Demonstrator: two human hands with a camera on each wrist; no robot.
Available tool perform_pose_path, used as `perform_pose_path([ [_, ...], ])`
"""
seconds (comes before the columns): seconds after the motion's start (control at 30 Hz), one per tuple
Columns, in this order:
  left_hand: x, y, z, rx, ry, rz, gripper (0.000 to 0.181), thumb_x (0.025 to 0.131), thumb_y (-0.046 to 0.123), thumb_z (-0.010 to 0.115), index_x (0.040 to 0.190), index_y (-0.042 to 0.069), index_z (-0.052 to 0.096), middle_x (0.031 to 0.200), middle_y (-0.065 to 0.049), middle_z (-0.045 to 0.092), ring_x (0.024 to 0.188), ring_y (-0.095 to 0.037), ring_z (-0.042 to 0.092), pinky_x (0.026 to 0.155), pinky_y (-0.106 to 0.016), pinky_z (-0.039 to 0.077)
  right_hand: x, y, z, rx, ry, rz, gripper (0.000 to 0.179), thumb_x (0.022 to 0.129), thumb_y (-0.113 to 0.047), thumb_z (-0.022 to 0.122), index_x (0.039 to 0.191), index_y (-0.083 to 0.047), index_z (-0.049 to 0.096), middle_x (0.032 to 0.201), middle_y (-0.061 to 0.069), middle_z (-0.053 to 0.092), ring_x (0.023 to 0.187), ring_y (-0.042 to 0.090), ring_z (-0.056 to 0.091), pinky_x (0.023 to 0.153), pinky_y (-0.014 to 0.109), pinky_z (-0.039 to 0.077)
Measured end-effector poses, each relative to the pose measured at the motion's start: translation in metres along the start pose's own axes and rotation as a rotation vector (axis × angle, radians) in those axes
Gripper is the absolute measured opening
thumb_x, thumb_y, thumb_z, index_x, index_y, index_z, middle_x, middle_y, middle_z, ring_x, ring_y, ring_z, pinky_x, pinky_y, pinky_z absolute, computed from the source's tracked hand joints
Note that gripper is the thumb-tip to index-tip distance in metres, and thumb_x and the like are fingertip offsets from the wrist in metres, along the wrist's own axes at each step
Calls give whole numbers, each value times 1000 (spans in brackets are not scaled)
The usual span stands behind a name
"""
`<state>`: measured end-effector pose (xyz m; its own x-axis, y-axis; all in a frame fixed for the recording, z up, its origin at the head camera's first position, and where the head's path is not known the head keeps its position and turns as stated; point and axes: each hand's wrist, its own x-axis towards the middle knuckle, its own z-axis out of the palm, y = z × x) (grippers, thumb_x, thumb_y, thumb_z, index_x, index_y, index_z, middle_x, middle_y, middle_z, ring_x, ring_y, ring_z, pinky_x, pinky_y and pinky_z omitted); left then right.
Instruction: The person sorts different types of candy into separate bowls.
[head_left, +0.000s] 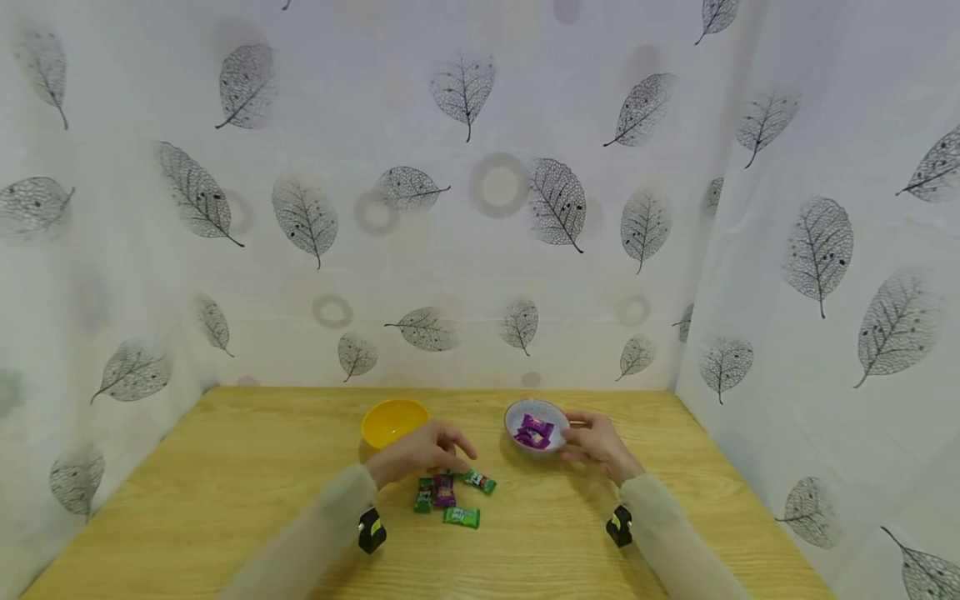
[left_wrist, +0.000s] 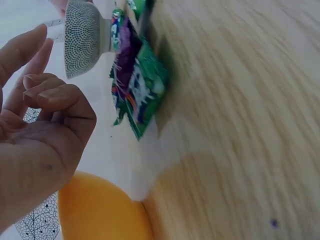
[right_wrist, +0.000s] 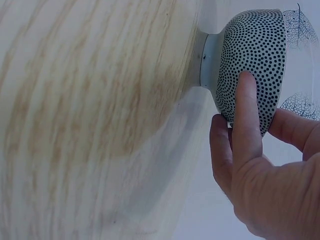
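My left hand hovers over a small pile of wrapped candies, its fingers loosely bent and nothing between them. In the left wrist view a green candy leans against a purple candy, below the fingers. A bright green candy lies a little nearer the table's front. My right hand holds the side of a dotted bowl, one finger along its outer wall and the thumb at the rim. Several purple candies lie inside that bowl, which stands on its foot.
A yellow bowl stands behind my left hand, close to the wrist. The wooden table meets a leaf-patterned curtain at its back and right side.
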<state>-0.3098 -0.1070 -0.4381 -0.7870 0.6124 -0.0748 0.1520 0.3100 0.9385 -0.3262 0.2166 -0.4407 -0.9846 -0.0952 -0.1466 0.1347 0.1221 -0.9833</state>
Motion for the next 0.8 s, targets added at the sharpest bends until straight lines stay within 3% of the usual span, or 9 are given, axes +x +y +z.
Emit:
perform_pose_path([
  [0.2,-12,-11,-6,56,-16,-44,20,86,6,73,104,0,73,62,3,53,58,-10,41,58,-22,38,-1,-1,0,-6,0,8,49,96,4,53,142,13,38,139,38,42,91,28,70,76,35,60],
  [0.4,-24,-18,-9,130,-36,-71,19,85,9,74,103,4,75,65,1,57,59,-12,43,56,-22,37,0,0,0,-13,-5,9,49,96,4,53,142,14,38,139,39,41,90,28,70,74,35,61],
  [0.6,-29,-19,-9,211,-35,-104,21,85,16,76,106,13,76,70,0,52,66,-14,44,61,-23,36,2,1,-1,-11,2,21,48,96,3,53,142,11,40,139,38,43,92,28,69,75,34,61],
  [0.8,-31,-22,-10,246,-35,-96,25,84,13,76,109,15,75,64,2,49,60,-12,41,56,-21,34,4,0,-1,-16,8,25,47,96,3,53,141,11,42,139,37,44,94,30,69,75,34,61],
])
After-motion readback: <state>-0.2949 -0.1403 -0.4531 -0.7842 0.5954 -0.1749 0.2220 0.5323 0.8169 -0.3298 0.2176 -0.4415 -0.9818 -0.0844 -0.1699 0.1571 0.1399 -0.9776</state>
